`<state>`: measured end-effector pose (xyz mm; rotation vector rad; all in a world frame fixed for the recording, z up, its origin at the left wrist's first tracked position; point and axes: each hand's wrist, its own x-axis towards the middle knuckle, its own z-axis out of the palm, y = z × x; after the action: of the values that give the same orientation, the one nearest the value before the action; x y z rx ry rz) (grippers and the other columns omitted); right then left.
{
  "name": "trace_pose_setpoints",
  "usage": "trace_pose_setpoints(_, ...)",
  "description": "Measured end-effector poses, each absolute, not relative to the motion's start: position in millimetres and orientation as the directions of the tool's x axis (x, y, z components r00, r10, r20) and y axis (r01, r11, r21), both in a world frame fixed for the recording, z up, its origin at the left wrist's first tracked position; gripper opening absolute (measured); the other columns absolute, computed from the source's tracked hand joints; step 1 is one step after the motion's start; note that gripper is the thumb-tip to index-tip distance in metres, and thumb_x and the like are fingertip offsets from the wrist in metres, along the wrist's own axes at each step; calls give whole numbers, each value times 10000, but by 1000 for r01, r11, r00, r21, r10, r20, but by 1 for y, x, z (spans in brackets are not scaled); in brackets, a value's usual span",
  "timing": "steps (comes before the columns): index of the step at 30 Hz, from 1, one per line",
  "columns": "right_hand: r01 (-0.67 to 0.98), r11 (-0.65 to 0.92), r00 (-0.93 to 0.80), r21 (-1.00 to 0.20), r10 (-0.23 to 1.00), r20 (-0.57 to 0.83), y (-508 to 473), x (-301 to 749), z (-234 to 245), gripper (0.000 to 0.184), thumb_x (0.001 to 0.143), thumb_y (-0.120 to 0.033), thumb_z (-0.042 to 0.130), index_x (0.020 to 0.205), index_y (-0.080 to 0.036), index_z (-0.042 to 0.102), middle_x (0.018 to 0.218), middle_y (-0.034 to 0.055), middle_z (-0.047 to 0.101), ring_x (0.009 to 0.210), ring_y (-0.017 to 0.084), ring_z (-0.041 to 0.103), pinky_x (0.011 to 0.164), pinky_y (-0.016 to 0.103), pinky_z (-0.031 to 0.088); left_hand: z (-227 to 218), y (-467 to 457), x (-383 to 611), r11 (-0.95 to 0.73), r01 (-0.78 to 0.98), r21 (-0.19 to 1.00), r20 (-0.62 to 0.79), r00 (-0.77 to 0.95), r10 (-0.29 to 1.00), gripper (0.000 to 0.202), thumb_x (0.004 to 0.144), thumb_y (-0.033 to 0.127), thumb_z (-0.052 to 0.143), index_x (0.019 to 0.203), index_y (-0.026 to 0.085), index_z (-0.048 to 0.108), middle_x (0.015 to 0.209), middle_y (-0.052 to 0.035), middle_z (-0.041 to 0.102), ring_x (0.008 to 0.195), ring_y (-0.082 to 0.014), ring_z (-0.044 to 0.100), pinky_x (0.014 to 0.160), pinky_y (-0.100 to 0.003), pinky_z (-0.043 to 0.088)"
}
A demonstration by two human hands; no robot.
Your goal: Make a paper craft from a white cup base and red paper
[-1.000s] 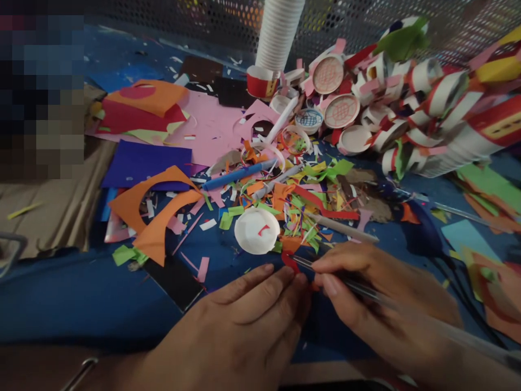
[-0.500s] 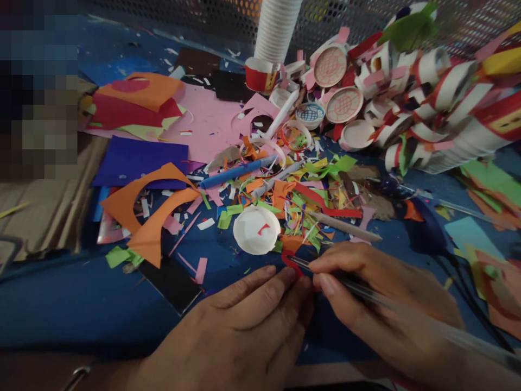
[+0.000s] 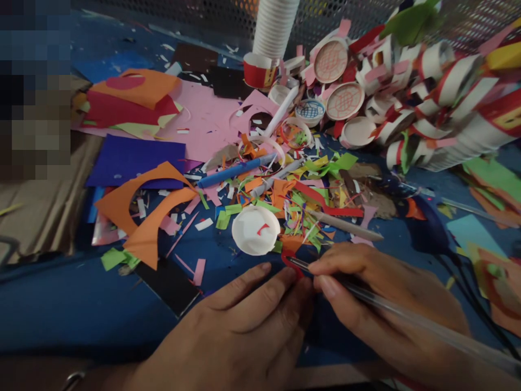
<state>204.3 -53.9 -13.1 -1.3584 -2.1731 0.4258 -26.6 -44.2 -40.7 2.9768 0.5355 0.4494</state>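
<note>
My left hand (image 3: pixel 244 326) lies low in the head view with its fingers stretched flat, fingertips pressing a small red paper piece (image 3: pixel 291 264) onto the blue surface. My right hand (image 3: pixel 378 293) is closed round a clear pen (image 3: pixel 411 317) whose tip rests on that red piece. Just beyond my fingers sits a white paper disc (image 3: pixel 256 230) with a small red mark on it.
Coloured paper scraps (image 3: pixel 301 201) litter the middle, with a blue pen (image 3: pixel 234 171) and a thin stick (image 3: pixel 345 225) among them. Orange cut-outs (image 3: pixel 142 212) lie left. A stack of white cups (image 3: pixel 277 27) and a heap of decorated cups (image 3: pixel 415 87) stand behind.
Both hands stay almost in place on the red piece. The view has shifted slightly, so the scene sits a little lower and leftward.
</note>
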Motion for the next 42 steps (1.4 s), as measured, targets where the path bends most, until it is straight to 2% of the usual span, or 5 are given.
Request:
trace_pose_setpoints(3, 724, 443, -356, -528, 896, 264, -55, 205, -13, 138, 908, -123, 574, 927, -248, 631, 807, -16, 784, 711, 134, 773, 654, 195, 617, -41, -43, -25, -934, 330, 137, 264, 896, 356, 406, 1078, 240, 404, 1400, 185, 645, 1454, 14, 673, 1375, -182, 542, 1161, -322, 397)
trace_pose_setpoints(14, 741, 436, -339, -510, 900, 275, -56, 204, -15, 138, 907, -138, 566, 928, -258, 630, 797, -35, 784, 687, 122, 771, 652, 179, 613, -42, -44, -24, -918, 350, 184, 296, 871, 392, 381, 1082, 257, 416, 1376, 193, 650, 1413, 42, 691, 1348, -224, 534, 1207, -376, 289)
trace_pose_setpoints(19, 762, 414, -294, -498, 906, 304, -59, 206, -17, 118, 933, -177, 561, 940, -256, 649, 825, -28, 791, 736, 123, 785, 697, 174, 616, -43, -43, -23, -915, 358, 185, 281, 873, 398, 382, 1087, 255, 405, 1388, 205, 636, 1422, 66, 682, 1357, -224, 513, 1209, -379, 255)
trace_pose_setpoints(30, 770, 417, -304, -483, 905, 297, -56, 206, -16, 122, 921, -166, 567, 922, -259, 646, 818, -10, 798, 712, 146, 785, 671, 202, 629, -41, -44, -23, -912, 363, 190, 288, 868, 406, 377, 1096, 250, 388, 1361, 228, 655, 1395, 87, 700, 1348, -205, 525, 1190, -378, 271)
trace_pose_setpoints(42, 763, 445, -329, -470, 892, 310, -56, 206, -15, 122, 912, -129, 579, 927, -235, 636, 804, -16, 790, 717, 103, 777, 708, 131, 605, -41, -44, -23, -917, 362, 169, 276, 876, 397, 383, 1098, 259, 383, 1368, 214, 651, 1416, 70, 692, 1355, -180, 535, 1172, -349, 304)
